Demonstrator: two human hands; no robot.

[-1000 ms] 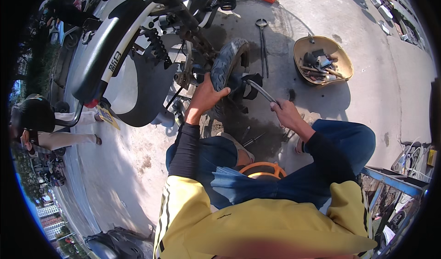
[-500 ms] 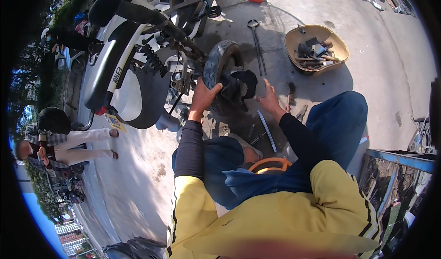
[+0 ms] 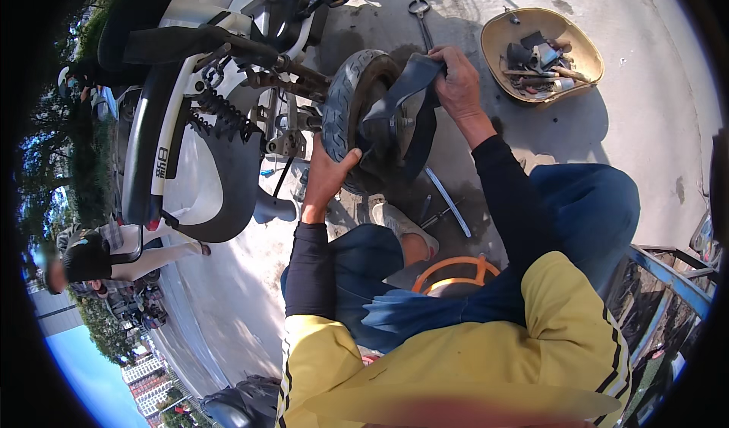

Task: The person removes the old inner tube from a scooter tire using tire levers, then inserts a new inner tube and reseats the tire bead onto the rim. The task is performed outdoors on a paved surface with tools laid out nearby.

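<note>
A person in a yellow top worked at a scooter's wheel on sunlit concrete ground; the left hand grasped the near edge of the black tyre, thumb laid over the sidewall and the other fingers largely hidden behind it; the right hand, which had gripped a metal bar a second before and then hung free, was now clenched around a flat dark rubber strip, apparently an inner tube; the strip, slack beside the wheel half a second earlier, had been raised into a loop between the wheel's open side and the right fist; its lower part still hung against the hub side, where the tyre hid how much remained inside; the change suggested that prying had given way to pulling the rubber by hand, with the left hand steadying the wheel; the silver bar lay on the ground near the person's shoe; a long ring-headed tool lay beyond the right fist; to the right stood a tan tub, its left edge nearest the wheel, with assorted tools heaped toward its lower edge.
</note>
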